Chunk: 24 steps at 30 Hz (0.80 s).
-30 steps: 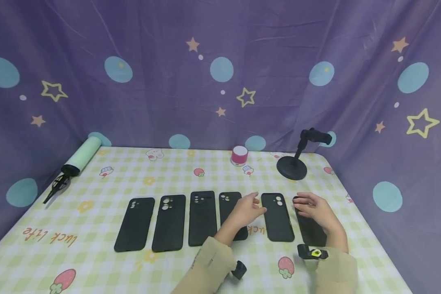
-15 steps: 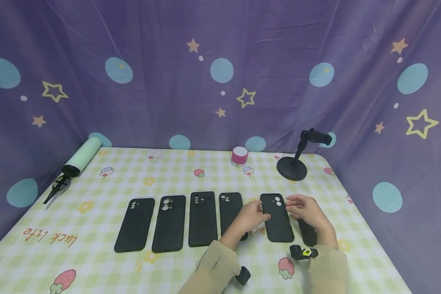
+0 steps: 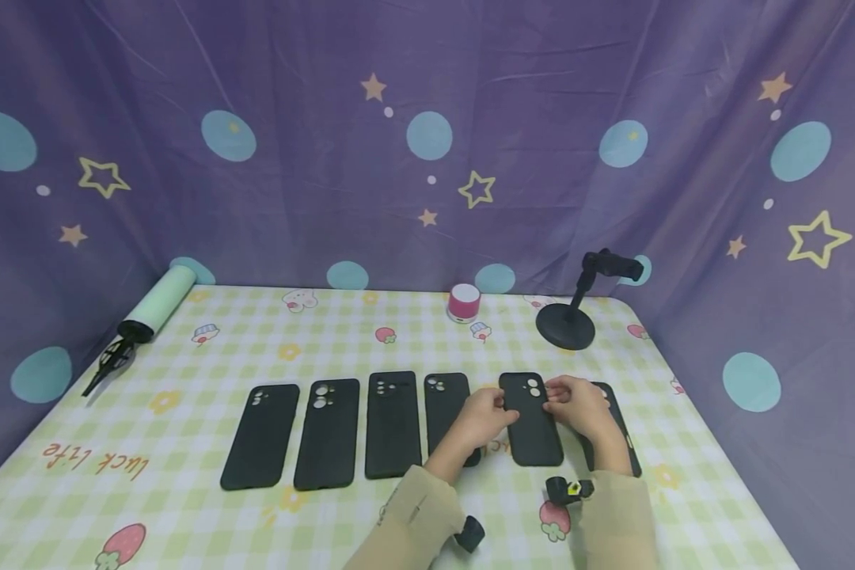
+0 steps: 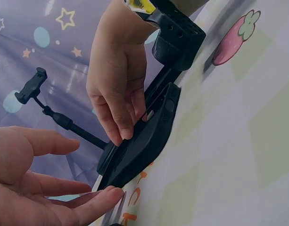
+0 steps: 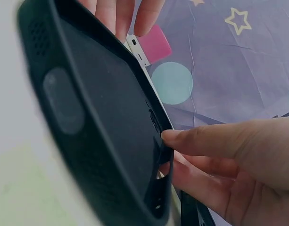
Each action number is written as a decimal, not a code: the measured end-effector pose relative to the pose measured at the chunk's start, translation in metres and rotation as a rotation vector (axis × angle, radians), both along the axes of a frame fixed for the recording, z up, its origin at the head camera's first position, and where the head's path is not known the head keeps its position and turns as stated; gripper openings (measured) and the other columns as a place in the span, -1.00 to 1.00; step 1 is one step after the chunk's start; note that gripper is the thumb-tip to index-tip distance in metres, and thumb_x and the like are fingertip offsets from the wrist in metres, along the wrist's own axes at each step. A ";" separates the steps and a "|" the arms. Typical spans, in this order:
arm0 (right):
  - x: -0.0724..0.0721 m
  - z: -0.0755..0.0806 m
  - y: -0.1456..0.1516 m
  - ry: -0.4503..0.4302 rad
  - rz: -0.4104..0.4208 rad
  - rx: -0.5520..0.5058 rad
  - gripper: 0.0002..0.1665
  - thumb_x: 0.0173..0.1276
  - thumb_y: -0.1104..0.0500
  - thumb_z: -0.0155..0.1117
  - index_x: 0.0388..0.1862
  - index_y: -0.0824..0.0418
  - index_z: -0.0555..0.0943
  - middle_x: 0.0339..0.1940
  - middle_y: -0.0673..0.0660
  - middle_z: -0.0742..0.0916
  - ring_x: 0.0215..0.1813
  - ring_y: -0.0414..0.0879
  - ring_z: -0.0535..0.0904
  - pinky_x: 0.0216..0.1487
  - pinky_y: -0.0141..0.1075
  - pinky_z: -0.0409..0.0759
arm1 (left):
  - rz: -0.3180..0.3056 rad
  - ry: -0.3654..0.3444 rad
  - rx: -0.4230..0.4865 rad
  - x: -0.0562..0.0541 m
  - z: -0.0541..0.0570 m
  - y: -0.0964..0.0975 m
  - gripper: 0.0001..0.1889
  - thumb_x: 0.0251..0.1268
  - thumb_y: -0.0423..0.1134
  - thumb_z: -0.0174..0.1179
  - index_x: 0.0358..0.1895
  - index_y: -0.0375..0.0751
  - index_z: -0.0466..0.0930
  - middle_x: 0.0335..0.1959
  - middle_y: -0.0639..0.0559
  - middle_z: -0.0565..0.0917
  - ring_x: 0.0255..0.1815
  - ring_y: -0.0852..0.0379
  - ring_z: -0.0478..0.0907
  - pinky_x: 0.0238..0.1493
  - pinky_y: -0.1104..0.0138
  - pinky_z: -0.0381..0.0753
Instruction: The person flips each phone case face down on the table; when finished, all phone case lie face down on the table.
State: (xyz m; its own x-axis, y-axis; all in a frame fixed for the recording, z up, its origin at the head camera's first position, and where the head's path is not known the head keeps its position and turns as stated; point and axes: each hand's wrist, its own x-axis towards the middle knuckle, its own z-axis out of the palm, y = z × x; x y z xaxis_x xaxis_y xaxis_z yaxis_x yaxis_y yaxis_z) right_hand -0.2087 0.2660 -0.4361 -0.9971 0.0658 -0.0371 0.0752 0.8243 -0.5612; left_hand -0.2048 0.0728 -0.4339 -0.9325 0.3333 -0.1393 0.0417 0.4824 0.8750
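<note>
A black phone case [image 3: 530,439] with camera holes is second from the right in a row of cases. In the right wrist view, its hollow inside and raised rim show. My right hand [image 3: 577,408] pinches its right side between thumb and fingers near the camera holes. At the opposite long edge is my left hand [image 3: 479,419], fingertips right at the rim, its thumb held apart in the left wrist view. Another black phone case [image 3: 625,431] lies partly hidden under my right forearm. My left hand and wrist partly cover a further case [image 3: 445,388].
More black phone cases [image 3: 261,435] lie to the left on the checked tablecloth [image 3: 185,514]. A pink and white cylinder [image 3: 464,304] and a black stand [image 3: 566,326] are at the back. A light green tube with a black nozzle [image 3: 158,301] lies at the far left edge.
My right hand has moved left from the rightmost case to the one beside it and now pinches its edge. My left hand has moved slightly right. The pinched case has shifted a little left.
</note>
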 end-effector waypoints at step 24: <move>-0.001 -0.003 0.001 -0.062 0.013 -0.245 -0.60 0.22 0.36 0.33 0.06 0.42 0.60 -0.18 0.28 0.77 -0.29 -0.15 0.73 -0.30 -0.34 0.73 | 0.083 -0.101 0.079 -0.001 -0.002 -0.003 -0.48 0.29 -0.32 0.20 0.30 -0.41 0.39 -0.08 -0.12 0.64 -0.36 0.14 0.68 -0.35 0.38 0.65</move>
